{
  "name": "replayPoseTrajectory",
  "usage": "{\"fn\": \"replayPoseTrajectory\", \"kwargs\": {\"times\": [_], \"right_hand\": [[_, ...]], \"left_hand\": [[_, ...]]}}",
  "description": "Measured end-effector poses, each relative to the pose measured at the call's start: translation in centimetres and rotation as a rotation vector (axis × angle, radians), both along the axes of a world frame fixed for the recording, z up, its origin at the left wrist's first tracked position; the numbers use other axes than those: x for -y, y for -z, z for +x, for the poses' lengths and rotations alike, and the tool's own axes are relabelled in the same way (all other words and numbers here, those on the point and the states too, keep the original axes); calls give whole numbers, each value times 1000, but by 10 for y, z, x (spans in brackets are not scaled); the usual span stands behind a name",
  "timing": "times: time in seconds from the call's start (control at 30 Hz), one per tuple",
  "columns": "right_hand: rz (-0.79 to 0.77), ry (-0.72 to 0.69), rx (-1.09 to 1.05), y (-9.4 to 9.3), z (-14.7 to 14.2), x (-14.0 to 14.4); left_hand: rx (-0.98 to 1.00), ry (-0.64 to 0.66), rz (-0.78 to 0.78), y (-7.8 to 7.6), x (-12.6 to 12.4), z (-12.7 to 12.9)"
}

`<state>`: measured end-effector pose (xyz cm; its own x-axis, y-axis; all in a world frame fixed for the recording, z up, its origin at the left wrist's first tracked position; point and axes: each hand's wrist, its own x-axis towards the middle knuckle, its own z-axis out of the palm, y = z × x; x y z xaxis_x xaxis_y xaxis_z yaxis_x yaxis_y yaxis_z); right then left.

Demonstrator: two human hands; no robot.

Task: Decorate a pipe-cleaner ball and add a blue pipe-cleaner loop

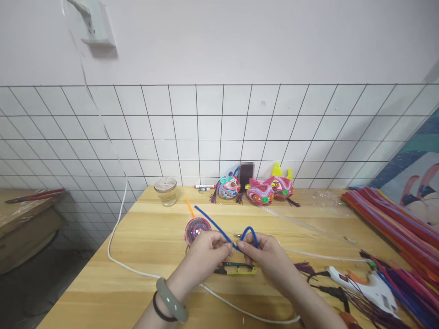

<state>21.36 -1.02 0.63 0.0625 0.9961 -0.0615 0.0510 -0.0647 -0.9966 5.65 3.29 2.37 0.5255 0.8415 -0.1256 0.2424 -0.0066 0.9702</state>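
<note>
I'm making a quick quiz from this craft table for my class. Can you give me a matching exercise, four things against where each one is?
Things:
1. blue pipe cleaner
2. glass jar
3. glue gun
4. small snips

Places:
A. on the table just below the hands
B. far side of the table, left of the finished ornaments
C. pinched between left hand and right hand
D. right side, beside the bundles of pipe cleaners

Pairs: 1-C, 2-B, 3-D, 4-A

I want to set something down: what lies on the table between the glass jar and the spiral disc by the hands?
In the head view, only an orange pipe cleaner crosses between jar and disc; otherwise bare table.
</note>
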Motion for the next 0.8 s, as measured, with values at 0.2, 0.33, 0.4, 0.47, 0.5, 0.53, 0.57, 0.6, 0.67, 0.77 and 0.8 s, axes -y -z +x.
{"fn": "replayPoseTrajectory", "kwargs": {"times": [0.2, 0.33, 0.4, 0.47, 0.5, 0.53, 0.57, 0.6, 0.67, 0.77, 0.8], "right_hand": [[-28, -24, 76, 0, 0, 0], [-42, -41, 76, -3, -2, 1], [-40, -50, 85, -5, -3, 2], [-37, -64, 97, -7, -4, 2], [-35, -73, 100, -8, -4, 3], [-34, -82, 104, -8, -5, 3], [-32, -89, 109, -8, -5, 3], [-29, -93, 114, -8, -5, 3], [-29, -93, 113, -7, -4, 4], [-38, -93, 72, -4, -3, 3], [-40, -97, 56, -3, -3, 3]], "left_hand": [[-16, 28, 3, 2, -1, -4], [-23, 58, 2, 2, -1, -7], [-30, 79, 4, 2, -1, -9], [-38, 108, 6, 2, -1, -10], [-41, 124, 4, 1, -2, -11], [-43, 139, 1, 0, -2, -11], [-45, 152, -6, -2, -2, -12], [-45, 163, -15, -4, -2, -12], [-42, 192, -33, -8, -2, -13], [-21, 241, -58, -13, -2, -13], [-15, 248, -68, -14, -1, -14]]}}
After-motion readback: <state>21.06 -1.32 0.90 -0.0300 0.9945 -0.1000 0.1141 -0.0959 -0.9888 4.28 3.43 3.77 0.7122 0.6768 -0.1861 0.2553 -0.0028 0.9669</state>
